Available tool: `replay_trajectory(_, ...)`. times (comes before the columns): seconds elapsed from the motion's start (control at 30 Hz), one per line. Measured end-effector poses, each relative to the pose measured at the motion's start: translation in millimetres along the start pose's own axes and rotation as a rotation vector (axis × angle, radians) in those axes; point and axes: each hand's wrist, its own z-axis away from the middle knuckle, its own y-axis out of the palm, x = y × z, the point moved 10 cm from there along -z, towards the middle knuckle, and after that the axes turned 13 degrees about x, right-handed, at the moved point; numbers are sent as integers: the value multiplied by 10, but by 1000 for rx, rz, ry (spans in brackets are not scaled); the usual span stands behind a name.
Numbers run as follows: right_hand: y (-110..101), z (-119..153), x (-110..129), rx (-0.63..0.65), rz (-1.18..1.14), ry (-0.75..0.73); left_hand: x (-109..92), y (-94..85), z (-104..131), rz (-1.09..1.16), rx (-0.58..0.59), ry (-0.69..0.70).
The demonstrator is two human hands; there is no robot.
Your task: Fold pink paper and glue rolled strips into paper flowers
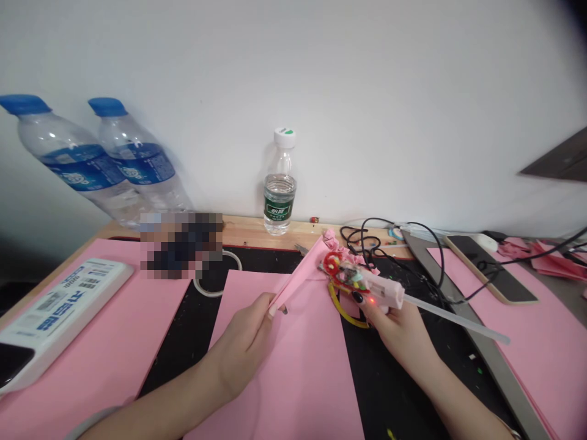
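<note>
Pink paper piece (300,275), folded long and narrow, with a crumpled, ruffled edge at its far end: located over the middle of the work area, tilted up and away to the right. Its near end is pinched between thumb and fingers of the left hand (247,333).

White glue gun (387,292), one, red light lit on its side: gripped in the right hand (397,327), thumb with dark nail laid along the body, the other fingers largely hidden. Front end aims left, close to the ruffled edge; whether they touch cannot be told. Red and multicoloured matter clusters about the front. Translucent glue stick (458,319) protrudes from the rear.

Yellow ring (345,313), partly hidden below the gun.

Flat pink sheet (302,379), beneath the left hand, on a black mat (398,391).

Left side: white box-like item (68,299) on another pink sheet (126,330); pale ring (207,294); two large blue-capped bottles (85,166) leaning at the wall.

Rear: small green-labelled bottle (277,205), upright, part filled.

Right side: phone (493,272) and black cables (362,239), near further pink sheets (545,342).
</note>
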Motion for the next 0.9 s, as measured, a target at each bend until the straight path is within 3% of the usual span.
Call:
replay_trajectory(0.13, 116, 14, 38, 92, 22, -52, -1, 1, -2, 1, 4, 4)
replay_trajectory(0.27, 48, 38, 13, 15, 70, -36, 27, 16, -3, 16, 11, -4)
replay_trajectory(0.43, 166, 42, 72, 99, 25, -70, 27, 3, 3, 23, -11, -10)
replay_trajectory(0.6, 111, 65, 84, 22, 38, -76, 17, 8, 2, 5, -3, -15)
replay_trajectory(0.77, 273, 81, 152, 153, 7, -125, 1, 7, 2, 19, -12, -1)
replay_trajectory(0.9, 164, 94, 77, 36, 2, -68, 31, 15, -2, 28, -8, -9)
